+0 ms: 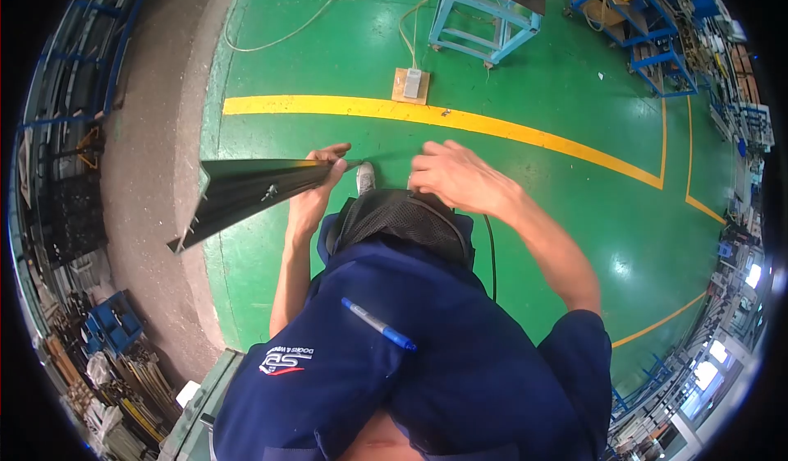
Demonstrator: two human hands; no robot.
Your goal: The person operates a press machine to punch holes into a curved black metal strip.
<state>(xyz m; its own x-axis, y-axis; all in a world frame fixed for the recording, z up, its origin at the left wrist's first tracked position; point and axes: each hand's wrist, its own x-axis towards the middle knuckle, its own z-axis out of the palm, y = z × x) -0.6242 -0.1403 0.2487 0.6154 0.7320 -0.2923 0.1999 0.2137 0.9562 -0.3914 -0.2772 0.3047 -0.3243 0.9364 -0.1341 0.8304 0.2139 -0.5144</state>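
A long dark metal profile (254, 192) extends to the left from my left hand (316, 183), whose thumb and fingers grip its narrow end. Its wider end hangs over the edge of the green floor. My right hand (451, 174) is in front of my waist, fingers curled at the top of a black mesh pouch (402, 219); whether it holds anything is hidden. A blue pen (379, 324) is clipped on my dark blue shirt.
Blue carts (648, 30) and a light blue stand (484, 26) are beyond a yellow floor line (525, 135). A box on a wooden board (410, 86) has cables. Racks (70, 116) line the left side.
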